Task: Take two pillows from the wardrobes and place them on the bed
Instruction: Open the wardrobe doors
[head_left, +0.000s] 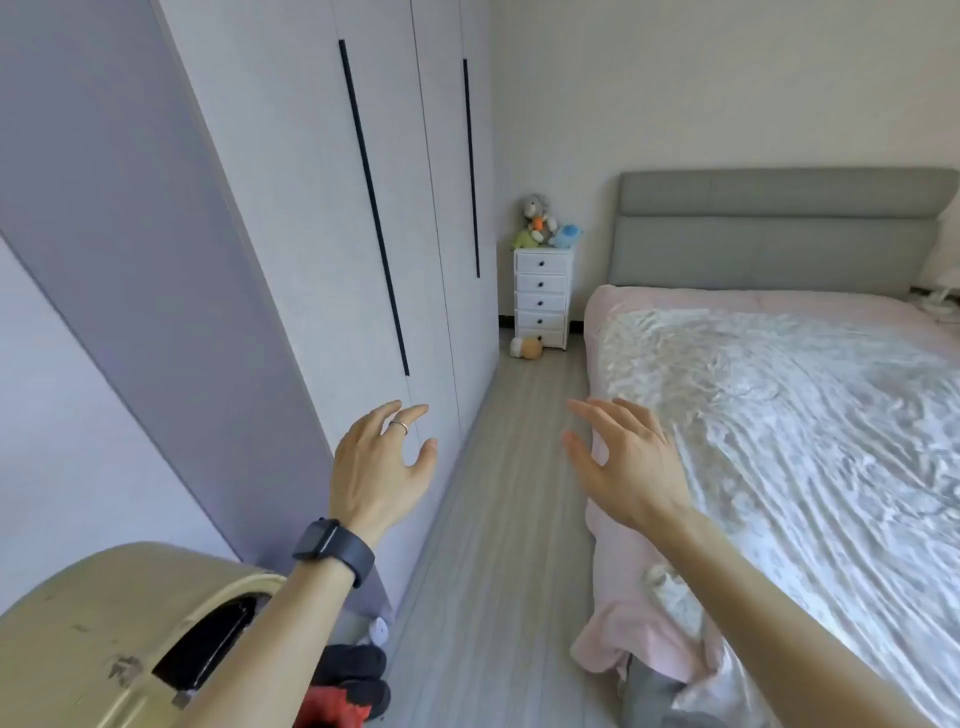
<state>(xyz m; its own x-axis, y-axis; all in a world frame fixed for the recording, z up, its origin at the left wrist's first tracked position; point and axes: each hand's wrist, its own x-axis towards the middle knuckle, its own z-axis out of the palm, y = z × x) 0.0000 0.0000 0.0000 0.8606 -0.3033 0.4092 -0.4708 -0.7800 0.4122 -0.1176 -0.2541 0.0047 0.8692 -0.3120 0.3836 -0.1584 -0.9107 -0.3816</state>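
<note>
A tall white wardrobe (311, 208) runs along the left wall, its doors closed, with long black handles (374, 208). No pillow is in sight. The bed (779, 415) fills the right side, with a grey headboard (779, 228), pink sheet and a shiny white cover. My left hand (379, 467), with a ring and a dark watch on the wrist, hovers close to the nearest wardrobe door, fingers apart and holding nothing. My right hand (623, 462) is raised over the bed's left edge, fingers spread, also holding nothing.
A narrow strip of wood floor (509, 519) runs between wardrobe and bed. A small white drawer chest (541, 296) with plush toys (543, 223) stands at the far wall, another toy (525, 347) on the floor. A beige suitcase (104, 639) and shoes (353, 686) sit at lower left.
</note>
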